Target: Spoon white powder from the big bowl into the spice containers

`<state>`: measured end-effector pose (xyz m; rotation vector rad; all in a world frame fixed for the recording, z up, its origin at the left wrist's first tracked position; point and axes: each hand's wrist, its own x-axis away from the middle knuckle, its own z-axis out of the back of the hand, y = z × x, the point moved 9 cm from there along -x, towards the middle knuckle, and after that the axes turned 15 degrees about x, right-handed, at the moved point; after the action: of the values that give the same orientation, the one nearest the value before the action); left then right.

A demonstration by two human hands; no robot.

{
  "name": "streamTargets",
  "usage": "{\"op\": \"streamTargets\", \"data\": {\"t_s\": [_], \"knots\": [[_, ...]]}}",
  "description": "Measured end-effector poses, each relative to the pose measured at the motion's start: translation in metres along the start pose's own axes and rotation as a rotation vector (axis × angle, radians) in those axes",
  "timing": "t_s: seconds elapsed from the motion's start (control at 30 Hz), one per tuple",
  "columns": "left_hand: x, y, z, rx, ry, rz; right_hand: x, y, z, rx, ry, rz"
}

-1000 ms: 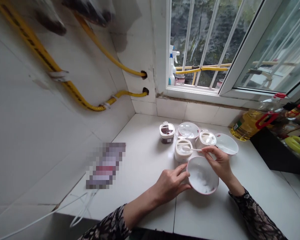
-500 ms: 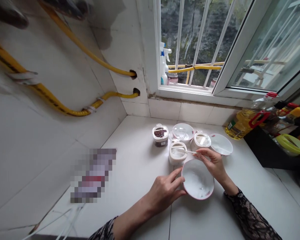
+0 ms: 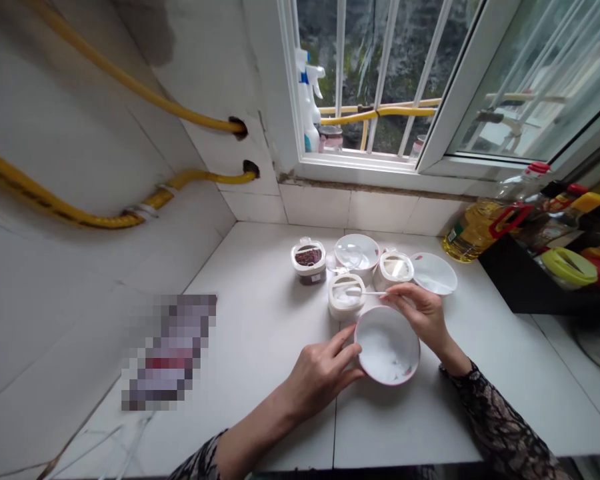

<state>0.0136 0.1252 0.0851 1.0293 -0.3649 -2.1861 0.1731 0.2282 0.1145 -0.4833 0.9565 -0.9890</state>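
Observation:
My left hand (image 3: pixel 325 370) grips the near-left rim of a white bowl (image 3: pixel 387 347) with a pink edge, which is tilted a little. Between the fingertips of my right hand (image 3: pixel 423 317) is the handle of a small white spoon (image 3: pixel 373 293). The spoon's head is inside the opening of a square jar (image 3: pixel 347 308) of white powder, just beyond the bowl. To that jar's right stands a second lidded jar (image 3: pixel 394 270) with pale contents. A third jar (image 3: pixel 309 262), holding dark reddish bits, is at the left.
Behind the jars are two more white bowls, one (image 3: pixel 359 250) at the back and one (image 3: pixel 435 275) to the right. An oil bottle (image 3: pixel 473 230) and a black box (image 3: pixel 525 283) of condiments stand at the right. A blurred-out object (image 3: pixel 173 350) lies left, near white cords.
The view has shifted, so everything sits slightly further left and higher. The spoon's head stays in the powder jar, and both hands keep their holds.

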Motion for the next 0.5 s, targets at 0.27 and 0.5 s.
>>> {"op": "streamTargets", "data": {"t_s": [0.27,0.5], "knots": [[-0.002,0.003,0.002,-0.023,-0.010,-0.019,-0.001,-0.007,0.024,0.117,-0.222,-0.063],[0.000,0.002,0.000,-0.048,-0.033,-0.008,0.008,-0.023,0.011,0.535,-0.274,0.162]]}}
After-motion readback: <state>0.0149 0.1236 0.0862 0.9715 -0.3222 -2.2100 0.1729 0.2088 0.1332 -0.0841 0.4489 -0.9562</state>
